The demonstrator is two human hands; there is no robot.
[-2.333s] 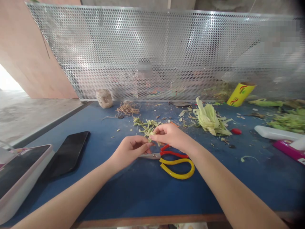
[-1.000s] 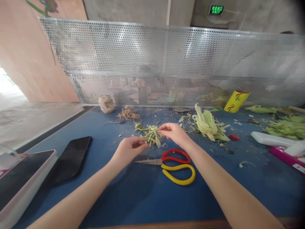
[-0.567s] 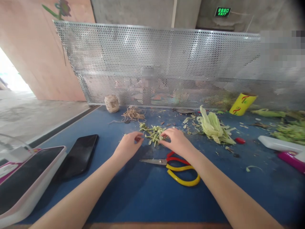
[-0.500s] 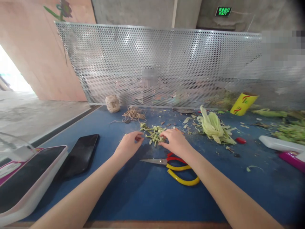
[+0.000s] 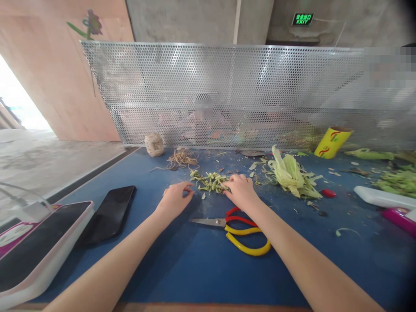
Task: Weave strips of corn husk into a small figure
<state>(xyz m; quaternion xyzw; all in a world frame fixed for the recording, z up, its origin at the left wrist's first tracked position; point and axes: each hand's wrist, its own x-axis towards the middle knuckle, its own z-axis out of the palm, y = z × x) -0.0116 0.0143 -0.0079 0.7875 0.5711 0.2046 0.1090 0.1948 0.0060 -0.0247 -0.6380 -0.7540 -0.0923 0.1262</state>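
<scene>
A small pile of short, pale-green plant pieces (image 5: 212, 182) lies on the blue tabletop between my hands. Just left of it is my left hand (image 5: 176, 199), thumb and fingers curved apart with nothing between them. My right hand (image 5: 242, 190) is at the pile's right end, its parted thumb and forefinger touching the pieces there. Scissors (image 5: 217, 222) with red and yellow handles lie below the pile, blades pointing left; my right forearm passes close by the handles. A tangle of tan string (image 5: 183, 158) sits behind the pile.
Pale-green leaves (image 5: 289, 173) lie to the right near a red object (image 5: 328, 193) and a yellow roll (image 5: 333, 142). A wrapped block (image 5: 154, 144) stands before the perforated metal screen (image 5: 182, 78). At left are a black phone (image 5: 112, 212) and a larger pink-edged device (image 5: 48, 242).
My right hand has shifted slightly right, from over the pile to its right edge, showing more pieces. My left hand stays almost in place. The view has tilted up a little.
</scene>
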